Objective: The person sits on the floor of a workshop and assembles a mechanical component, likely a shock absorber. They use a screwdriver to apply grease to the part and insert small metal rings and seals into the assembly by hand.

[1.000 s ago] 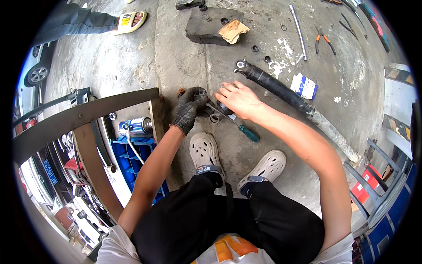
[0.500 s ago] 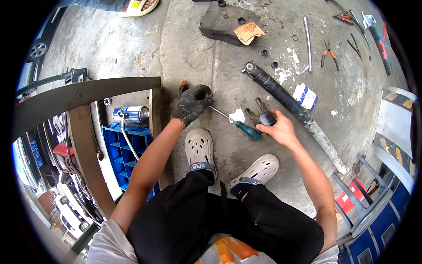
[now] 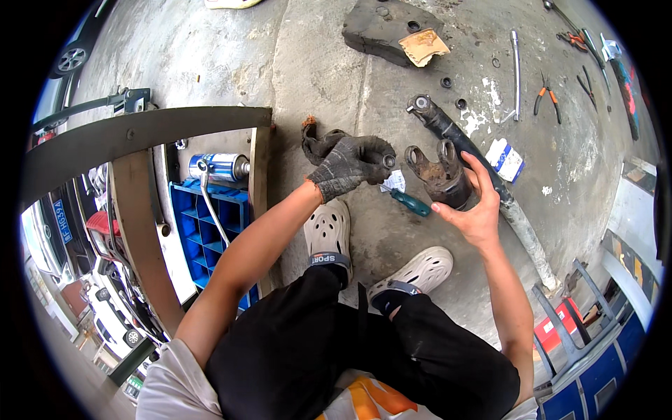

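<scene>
My left hand point(image 3: 344, 168), in a dark grey work glove, pinches a small round bearing cap point(image 3: 389, 161) with a bright metal ring at its middle. My bare right hand point(image 3: 479, 201) grips a rusty, dark forked yoke point(image 3: 448, 180) around its lower end. Its two eyed prongs point away from me, toward the top of the view. A gap remains between cap and yoke. Beneath the hands, a screwdriver point(image 3: 410, 203) with a teal handle lies by a white scrap of paper point(image 3: 393, 180). Another dark glove point(image 3: 318, 145) with an orange cuff lies beyond my left hand.
A long black shaft point(image 3: 483, 164) lies to the right, beside a blue-and-white box point(image 3: 505, 159). Orange-handled pliers point(image 3: 547, 98) and a long metal bar point(image 3: 516, 73) are farther off. A dark block point(image 3: 381, 35) stands ahead; a metal frame point(image 3: 260, 203) and blue bin point(image 3: 210, 231) are left.
My right hand has raised the yoke and turned its prongs away from me. My left hand has moved right, toward the yoke, with the bearing cap. The view has shifted slightly.
</scene>
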{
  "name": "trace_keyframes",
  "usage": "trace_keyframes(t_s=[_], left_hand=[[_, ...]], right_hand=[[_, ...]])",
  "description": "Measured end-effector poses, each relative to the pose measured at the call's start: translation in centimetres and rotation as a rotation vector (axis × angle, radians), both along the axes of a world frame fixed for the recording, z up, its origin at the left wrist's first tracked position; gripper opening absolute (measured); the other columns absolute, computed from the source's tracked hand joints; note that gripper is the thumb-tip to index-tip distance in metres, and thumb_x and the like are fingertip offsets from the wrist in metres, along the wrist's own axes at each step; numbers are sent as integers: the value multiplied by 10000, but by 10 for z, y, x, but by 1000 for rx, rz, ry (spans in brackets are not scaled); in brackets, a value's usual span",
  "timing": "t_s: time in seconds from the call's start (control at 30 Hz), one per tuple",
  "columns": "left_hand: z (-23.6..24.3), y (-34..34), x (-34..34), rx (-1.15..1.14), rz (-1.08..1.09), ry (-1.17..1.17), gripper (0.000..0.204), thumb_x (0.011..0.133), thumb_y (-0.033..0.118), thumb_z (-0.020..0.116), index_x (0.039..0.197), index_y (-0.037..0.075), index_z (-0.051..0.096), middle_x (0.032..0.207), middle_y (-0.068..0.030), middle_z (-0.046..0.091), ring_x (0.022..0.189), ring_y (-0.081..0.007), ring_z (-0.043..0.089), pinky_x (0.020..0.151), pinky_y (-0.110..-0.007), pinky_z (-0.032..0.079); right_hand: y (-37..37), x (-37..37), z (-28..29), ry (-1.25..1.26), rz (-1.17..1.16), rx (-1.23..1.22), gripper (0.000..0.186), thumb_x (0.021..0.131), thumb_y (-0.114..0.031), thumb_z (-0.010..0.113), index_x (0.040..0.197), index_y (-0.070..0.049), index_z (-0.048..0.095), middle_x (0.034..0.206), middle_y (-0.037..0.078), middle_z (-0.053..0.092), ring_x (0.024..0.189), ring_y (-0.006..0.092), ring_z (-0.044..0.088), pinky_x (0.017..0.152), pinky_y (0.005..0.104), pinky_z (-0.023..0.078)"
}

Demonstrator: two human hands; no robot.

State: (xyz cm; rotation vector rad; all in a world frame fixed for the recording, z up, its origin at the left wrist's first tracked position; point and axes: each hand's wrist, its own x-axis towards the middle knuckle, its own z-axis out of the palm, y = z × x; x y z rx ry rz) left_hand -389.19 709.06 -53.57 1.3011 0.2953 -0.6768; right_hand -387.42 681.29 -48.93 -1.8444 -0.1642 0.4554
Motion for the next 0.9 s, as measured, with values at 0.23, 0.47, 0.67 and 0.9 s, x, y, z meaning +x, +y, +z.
trace_keyframes(t_s=[0.23, 0.47, 0.67, 0.9], left_hand=[[11, 9, 6, -52, 230, 50, 283, 885, 135, 709, 1126, 11, 627, 792, -37, 636, 664, -132, 604, 626, -284, 509], [54, -15, 36, -113, 365, -230, 299, 919, 97, 659, 1193, 7, 583, 783, -57, 632, 674, -139, 605, 619, -284, 496], [78, -29, 44, -173, 456, -308, 365, 927, 139, 654, 1248, 8, 539, 801, -89, 641, 687, -164, 610, 632, -296, 495], [112, -33, 48, -406, 496, -346, 440, 948, 225, 628, 1313, 35, 472, 885, -138, 638, 803, -241, 629, 754, -373, 512]], right_hand=[[-24, -19, -34, 1109, -152, 789, 848, 754, -551, 719, 1300, 60, 501, 1097, 239, 645, 979, 307, 650, 849, 382, 515], [-18, -31, -11, 1078, -111, 874, 898, 724, -578, 732, 1302, 69, 499, 1114, 247, 641, 993, 317, 652, 886, 399, 516], [-2, -26, 20, 803, 9, 629, 940, 701, -502, 814, 1328, 97, 451, 1155, 249, 633, 1027, 342, 667, 901, 443, 556], [25, -27, 58, 964, 37, 760, 864, 764, -516, 754, 1288, 112, 476, 1134, 233, 639, 982, 310, 676, 877, 412, 558]])
